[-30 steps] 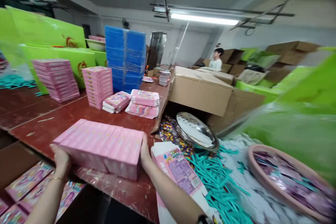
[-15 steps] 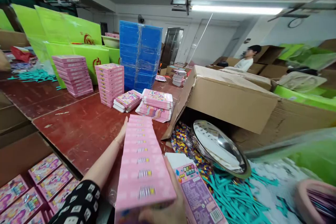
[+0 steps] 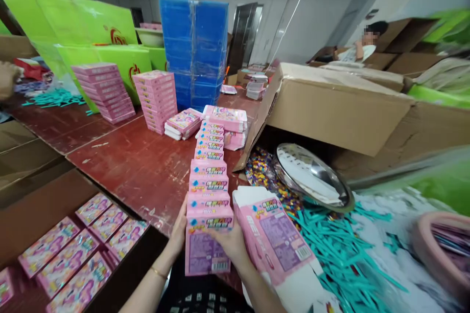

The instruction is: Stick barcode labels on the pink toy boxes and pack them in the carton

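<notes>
A long stack of pink printed boxes (image 3: 208, 198) runs away from me over the red table, its layers stepped and leaning. My left hand (image 3: 179, 230) presses its left side, with most of the fingers hidden behind the boxes. On the opposite side, my right hand (image 3: 231, 243) grips the near end, fingers across the purple back of the closest box. Just right of that hand lies an unfilled-looking pink carton (image 3: 257, 234) with white flaps open. Beyond the stack's far end sit a small pile of flat pink cartons (image 3: 235, 116) and a few pink boxes (image 3: 183, 121).
Two pink box stacks (image 3: 105, 93) (image 3: 156, 100) stand near a blue wrapped pile (image 3: 194, 54). At lower left, an open cardboard box (image 3: 40, 181) holds pink boxes. Right are a tilted metal tray (image 3: 312, 176), teal sticks (image 3: 341, 239) and a pink basin (image 3: 422, 239). A person (image 3: 362, 49) sits behind.
The stack has tipped so its near end shows a printed purple back, and its layers are more stepped. My right hand has moved from the near end's underside to its right side.
</notes>
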A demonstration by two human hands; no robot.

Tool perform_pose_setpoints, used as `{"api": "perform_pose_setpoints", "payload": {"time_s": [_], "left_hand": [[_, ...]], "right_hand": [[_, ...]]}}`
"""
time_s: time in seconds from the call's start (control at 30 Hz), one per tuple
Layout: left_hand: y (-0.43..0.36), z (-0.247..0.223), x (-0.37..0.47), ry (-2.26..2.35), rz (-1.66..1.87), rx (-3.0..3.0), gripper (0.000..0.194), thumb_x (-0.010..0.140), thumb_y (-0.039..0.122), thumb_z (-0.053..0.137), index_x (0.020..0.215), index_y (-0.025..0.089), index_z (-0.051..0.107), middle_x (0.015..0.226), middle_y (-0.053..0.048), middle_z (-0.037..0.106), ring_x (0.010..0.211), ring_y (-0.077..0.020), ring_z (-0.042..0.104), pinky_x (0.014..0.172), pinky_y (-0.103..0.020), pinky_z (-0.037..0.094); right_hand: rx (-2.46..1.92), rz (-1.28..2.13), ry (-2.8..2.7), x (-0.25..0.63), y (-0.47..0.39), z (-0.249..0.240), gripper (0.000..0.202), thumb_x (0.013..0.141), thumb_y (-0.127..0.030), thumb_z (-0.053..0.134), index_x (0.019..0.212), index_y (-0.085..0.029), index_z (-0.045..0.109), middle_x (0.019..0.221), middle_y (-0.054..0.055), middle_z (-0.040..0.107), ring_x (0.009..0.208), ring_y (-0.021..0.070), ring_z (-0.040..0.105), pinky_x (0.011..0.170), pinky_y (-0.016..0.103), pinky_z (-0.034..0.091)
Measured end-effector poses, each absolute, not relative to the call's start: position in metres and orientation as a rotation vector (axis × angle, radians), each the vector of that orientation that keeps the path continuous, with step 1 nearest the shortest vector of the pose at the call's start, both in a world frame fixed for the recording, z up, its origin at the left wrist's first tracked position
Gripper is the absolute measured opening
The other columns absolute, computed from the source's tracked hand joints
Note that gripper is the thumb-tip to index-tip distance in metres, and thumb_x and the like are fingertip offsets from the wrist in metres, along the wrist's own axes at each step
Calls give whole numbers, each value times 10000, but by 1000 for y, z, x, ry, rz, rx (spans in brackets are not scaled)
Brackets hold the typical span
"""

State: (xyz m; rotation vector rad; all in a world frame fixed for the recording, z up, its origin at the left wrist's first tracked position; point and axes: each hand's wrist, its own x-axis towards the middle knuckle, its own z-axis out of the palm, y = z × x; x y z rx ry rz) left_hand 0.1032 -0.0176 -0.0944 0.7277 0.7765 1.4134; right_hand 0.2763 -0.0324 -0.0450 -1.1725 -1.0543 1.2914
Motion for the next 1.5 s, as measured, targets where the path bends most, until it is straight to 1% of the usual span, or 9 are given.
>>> {"api": "perform_pose_setpoints", "payload": {"time_s": [0.3,0.47,0.67,0.8,0.87,0.97,1.07,1.33,1.5], "left_hand": [[-24,-66,114,1004,1397,879,875,718,378,836,1467,199,421,1347,-153,602,1291,-354,521,1113,-505,375],[-9,-57,112,993,1353,791,820,708,366,842,1415,192,465,1338,-152,612,1266,-343,549,1088,-498,411],[-16,-68,108,958,1271,834,884,739,385,821,1486,189,392,1384,-161,579,1302,-364,512,1105,-522,386],[-16,-71,113,976,1285,807,1015,701,407,847,1535,216,302,1456,-167,507,1315,-373,494,1116,-525,365],[-25,-75,117,1045,1312,879,1076,666,405,871,1542,214,277,1439,-171,522,1313,-376,493,1124,-524,351],[-43,-81,122,1095,1335,1021,1175,603,394,905,1548,214,231,1460,-182,489,1338,-379,461,1144,-525,318],[-56,-89,122,1117,1311,1057,1222,629,391,891,1562,232,118,1536,-194,376,1384,-360,406,1163,-528,284],[-68,-112,129,1198,1351,1053,1021,673,453,839,1508,236,292,1482,-151,462,1357,-371,442,1144,-510,336],[-67,-118,130,1181,1351,1059,1027,672,462,836,1510,230,290,1492,-157,451,1356,-366,444,1144,-509,337]], "right_hand": [[-1187,1397,-1014,275,-33,-61,897,543,-350,891,1319,-220,461,1081,95,721,1010,297,700,915,485,565],[-1090,1558,-1026,288,-15,-38,1047,550,-309,897,1434,-234,340,1177,113,694,1106,311,668,1005,548,491],[-1103,1486,-1224,304,-31,-37,1211,596,-265,878,1538,-306,118,1460,132,496,1329,295,509,1129,560,355],[-1138,1168,-1364,311,7,4,1227,523,-333,915,1531,-310,215,1542,110,385,1467,324,288,1192,578,214],[-1101,897,-1503,313,50,33,1045,622,-411,858,1507,-284,315,1583,94,316,1499,303,201,1220,525,164],[-1099,673,-1736,309,120,57,588,788,-431,707,1318,-209,581,1432,124,523,1378,294,422,1190,484,255],[-1183,657,-1864,299,156,50,407,738,-382,750,1075,-159,698,1150,139,678,1150,308,587,1078,509,397],[-1139,524,-1919,302,137,23,288,739,-379,767,946,-195,689,1062,113,588,1067,302,538,995,488,440],[-1254,630,-1973,312,151,29,396,564,-303,880,891,-205,682,1002,100,588,1051,336,513,1004,554,391]]}}
